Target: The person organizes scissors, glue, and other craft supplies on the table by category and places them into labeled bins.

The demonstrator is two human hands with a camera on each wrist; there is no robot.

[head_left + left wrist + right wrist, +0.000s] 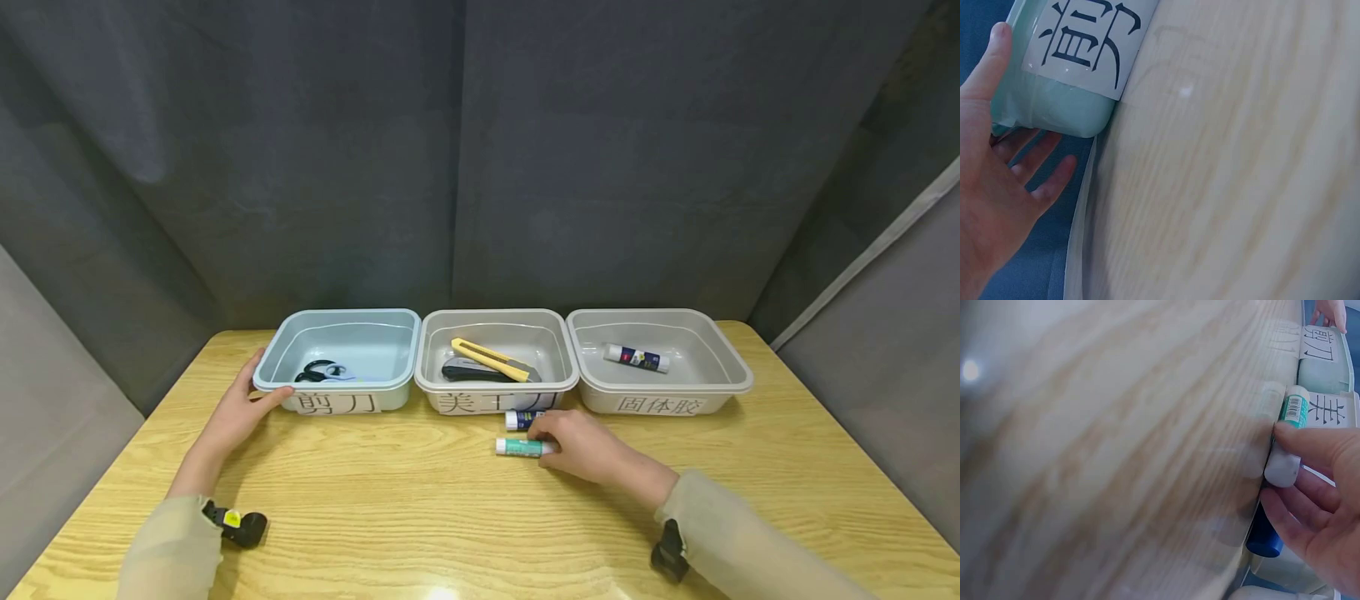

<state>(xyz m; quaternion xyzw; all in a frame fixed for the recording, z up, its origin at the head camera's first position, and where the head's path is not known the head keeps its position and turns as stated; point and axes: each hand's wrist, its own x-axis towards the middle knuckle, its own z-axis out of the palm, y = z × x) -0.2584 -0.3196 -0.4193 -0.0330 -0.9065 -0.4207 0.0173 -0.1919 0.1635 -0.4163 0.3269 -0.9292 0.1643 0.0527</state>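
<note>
My right hand [581, 446] pinches a green and white glue stick [521, 447] near its white end, low over the table. Just behind it lies a dark blue glue stick [520, 420], partly hidden by the fingers; its blue end shows below the hand in the right wrist view. At the left, my left hand [238, 408] rests against the near left corner of a light blue bin [345, 315], thumb at the front rim and relaxed fingers along the side. Inside that bin are scissors [321, 372] with black handles and a light-coloured pair partly overlapping them.
Beside the blue bin, a grey middle bin [495, 315] holds a yellow utility knife [491, 359] and a dark one [474, 372]. The right grey bin [641, 315] contains another glue stick [636, 358]. Handwritten labels front all three; a dark curtain [337, 167] hangs behind.
</note>
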